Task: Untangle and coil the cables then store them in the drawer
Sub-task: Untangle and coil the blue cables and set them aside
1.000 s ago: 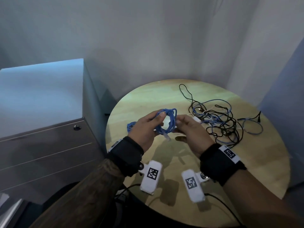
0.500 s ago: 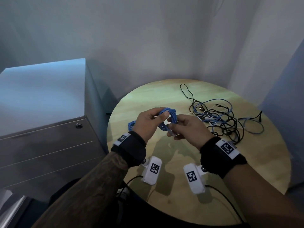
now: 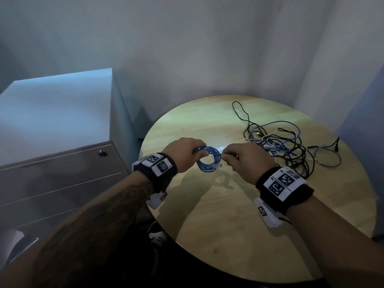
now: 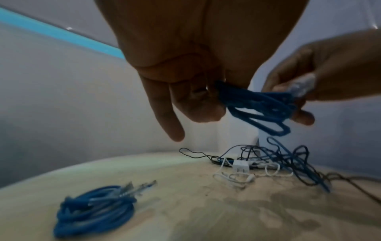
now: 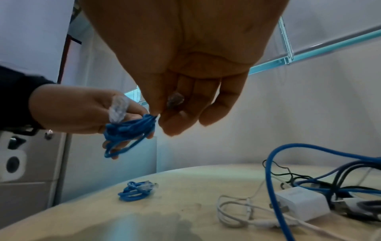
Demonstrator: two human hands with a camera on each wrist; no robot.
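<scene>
Blue coil (image 3: 208,161) now hangs lower, pinched between left hand (image 3: 182,153) and right hand (image 3: 247,161) (backs turned up).

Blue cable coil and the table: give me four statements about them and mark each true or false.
1. Both hands hold the blue cable coil above the round table. True: the left hand and right hand grip opposite sides.
2. A second blue coil lies on the table. True.
3. The cabinet drawers stand open. False: all drawer fronts are shut.
4. The tangled cables hold only black cables. False: blue, white and black cables are mixed, with a white charger.
</scene>
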